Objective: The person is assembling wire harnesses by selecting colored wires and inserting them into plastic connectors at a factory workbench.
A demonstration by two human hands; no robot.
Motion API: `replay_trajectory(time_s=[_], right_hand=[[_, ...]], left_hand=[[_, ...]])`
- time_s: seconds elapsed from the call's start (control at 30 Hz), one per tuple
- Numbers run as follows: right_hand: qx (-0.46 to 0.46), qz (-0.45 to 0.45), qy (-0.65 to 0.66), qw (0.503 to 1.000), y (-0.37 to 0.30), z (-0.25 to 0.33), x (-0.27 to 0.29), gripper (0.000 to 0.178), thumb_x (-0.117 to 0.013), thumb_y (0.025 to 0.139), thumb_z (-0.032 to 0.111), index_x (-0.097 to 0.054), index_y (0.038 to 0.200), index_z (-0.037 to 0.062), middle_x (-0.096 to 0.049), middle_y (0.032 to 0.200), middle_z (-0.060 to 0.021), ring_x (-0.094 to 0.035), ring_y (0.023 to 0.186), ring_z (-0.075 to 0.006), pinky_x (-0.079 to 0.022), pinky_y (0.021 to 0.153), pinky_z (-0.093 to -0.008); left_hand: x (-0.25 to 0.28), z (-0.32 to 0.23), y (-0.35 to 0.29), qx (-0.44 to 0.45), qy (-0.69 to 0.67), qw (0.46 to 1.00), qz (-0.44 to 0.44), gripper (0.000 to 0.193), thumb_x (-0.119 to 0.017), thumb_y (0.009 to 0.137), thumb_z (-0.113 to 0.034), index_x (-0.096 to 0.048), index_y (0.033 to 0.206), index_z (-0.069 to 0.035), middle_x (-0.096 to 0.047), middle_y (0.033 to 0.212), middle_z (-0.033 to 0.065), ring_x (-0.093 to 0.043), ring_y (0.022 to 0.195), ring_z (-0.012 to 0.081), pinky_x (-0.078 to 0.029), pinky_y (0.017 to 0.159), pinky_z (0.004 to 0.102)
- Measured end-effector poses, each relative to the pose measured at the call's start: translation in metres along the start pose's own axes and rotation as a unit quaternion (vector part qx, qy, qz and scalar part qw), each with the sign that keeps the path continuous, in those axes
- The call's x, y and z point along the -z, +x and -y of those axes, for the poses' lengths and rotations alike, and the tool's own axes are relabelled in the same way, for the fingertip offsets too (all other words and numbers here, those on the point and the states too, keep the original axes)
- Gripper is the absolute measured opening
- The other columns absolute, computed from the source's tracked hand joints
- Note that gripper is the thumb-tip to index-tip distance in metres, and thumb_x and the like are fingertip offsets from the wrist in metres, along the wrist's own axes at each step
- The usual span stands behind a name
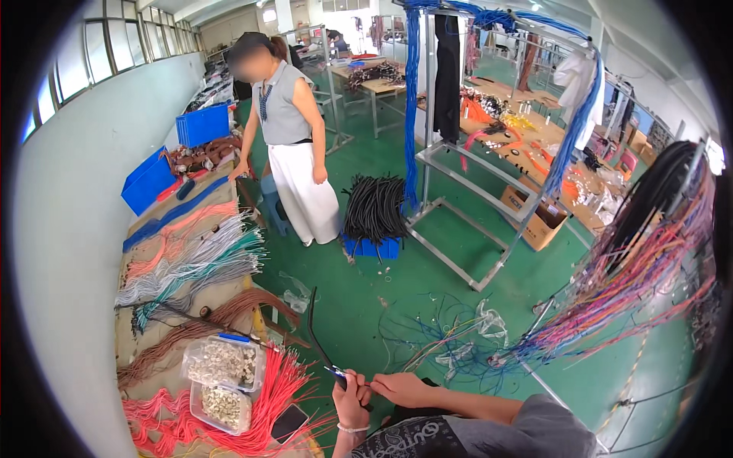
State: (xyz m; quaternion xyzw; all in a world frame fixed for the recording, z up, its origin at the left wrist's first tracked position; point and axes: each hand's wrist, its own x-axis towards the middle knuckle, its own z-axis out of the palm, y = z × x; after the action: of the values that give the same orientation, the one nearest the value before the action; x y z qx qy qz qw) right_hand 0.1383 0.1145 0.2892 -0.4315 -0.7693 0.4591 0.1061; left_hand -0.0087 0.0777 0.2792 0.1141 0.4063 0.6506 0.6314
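My left hand is closed around a black cable, which sticks up and away from the fist in a slight bend. At the cable's lower part, by the fist, small blue and pale ends show. My right hand is closed too, its fingertips pinched right beside the left fingers. What the right fingers hold is hidden. On the table to my left, two clear plastic boxes of small pale parts sit among red wires, with a phone near the table's edge.
Brown, grey, green, white and blue wire bundles cover the table further off. A person stands at its far side. Black cables rest on a blue crate. A metal rack and hanging coloured wires stand to the right.
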Motion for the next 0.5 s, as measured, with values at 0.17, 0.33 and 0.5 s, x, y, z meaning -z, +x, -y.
replay_trajectory(time_s=[0.17,0.33,0.5], right_hand=[[0.081,-0.072,0.07,0.992,-0.02,0.002,-0.057,0.026,-0.042,0.097,0.032,-0.051,0.096,0.0081,-0.062,0.078,-0.0166,-0.06,0.077,-0.0401,-0.045,0.067,-0.0473],[0.032,-0.106,0.025,0.993,-0.056,0.015,-0.088,0.021,-0.044,0.096,0.028,-0.051,0.096,0.0083,-0.061,0.082,-0.0167,-0.059,0.078,-0.0396,-0.046,0.064,-0.0481],[0.13,-0.333,-0.063,0.932,-0.048,-0.022,-0.033,0.014,-0.045,0.089,0.013,-0.054,0.086,0.0038,-0.06,0.078,-0.0171,-0.061,0.074,-0.0366,-0.047,0.064,-0.0459]], left_hand=[[0.025,-0.006,-0.038,0.004,0.005,1.0,0.018,0.011,-0.046,0.099,-0.016,-0.049,0.094,-0.007,-0.051,0.073,0.0007,-0.032,0.045,0.0034,-0.024,0.038,0.0202],[0.043,0.002,-0.07,0.024,0.012,1.0,-0.006,0.013,-0.048,0.098,-0.02,-0.051,0.098,-0.007,-0.053,0.075,0.0009,-0.032,0.046,0.0048,-0.024,0.038,0.021],[0.066,-0.002,-0.068,0.078,0.017,0.996,-0.039,0.025,-0.048,0.096,-0.029,-0.054,0.103,-0.006,-0.048,0.074,0.0003,-0.035,0.051,0.0075,-0.027,0.041,0.0237]])
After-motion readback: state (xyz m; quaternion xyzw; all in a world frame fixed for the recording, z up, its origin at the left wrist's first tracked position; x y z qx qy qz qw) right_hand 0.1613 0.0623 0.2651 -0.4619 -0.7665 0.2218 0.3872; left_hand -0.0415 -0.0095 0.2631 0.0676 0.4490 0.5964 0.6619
